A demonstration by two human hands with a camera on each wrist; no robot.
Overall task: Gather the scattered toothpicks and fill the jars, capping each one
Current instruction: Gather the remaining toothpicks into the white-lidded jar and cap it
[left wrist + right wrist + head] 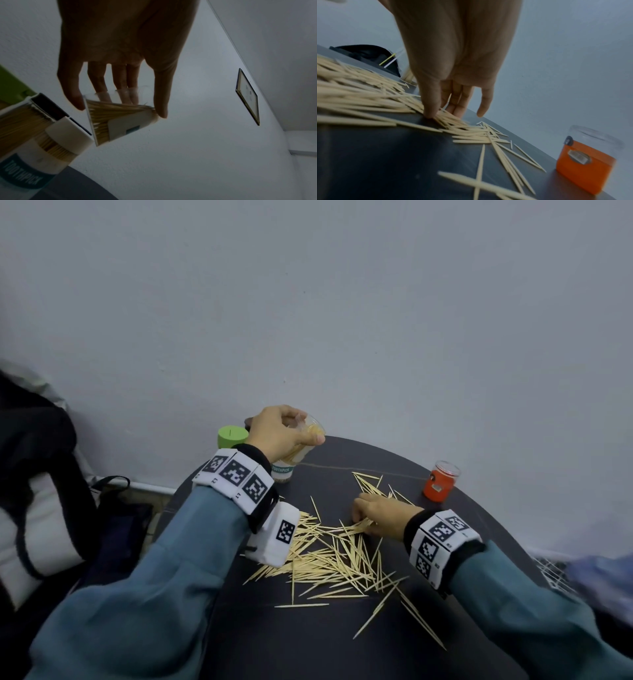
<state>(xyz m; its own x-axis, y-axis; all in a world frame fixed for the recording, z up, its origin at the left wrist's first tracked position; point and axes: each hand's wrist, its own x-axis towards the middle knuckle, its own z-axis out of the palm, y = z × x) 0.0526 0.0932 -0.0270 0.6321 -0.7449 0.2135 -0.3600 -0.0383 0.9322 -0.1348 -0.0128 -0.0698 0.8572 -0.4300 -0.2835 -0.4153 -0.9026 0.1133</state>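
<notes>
Loose toothpicks (329, 559) (368, 94) lie scattered over the dark round table (308, 645). My left hand (284, 429) (120, 102) grips a clear jar (310, 436) (120, 121) by its rim. The jar is tilted, raised off the table and partly filled with toothpicks. Below that hand stands a second jar labelled TOOTHPICK (281, 472) (25, 169). My right hand (359, 515) (443, 113) is down on the table, thumb and fingers pinching a small bunch of toothpicks (359, 527) (452, 120). An uncapped orange jar (441, 482) (585, 162) stands at the far right.
A green cap with a slot (233, 436) sits at the far left edge, behind my left wrist. A dark bag (41, 474) lies off the table's left side. The wall (342, 320) rises just behind the table. The table edge curves close past the orange jar.
</notes>
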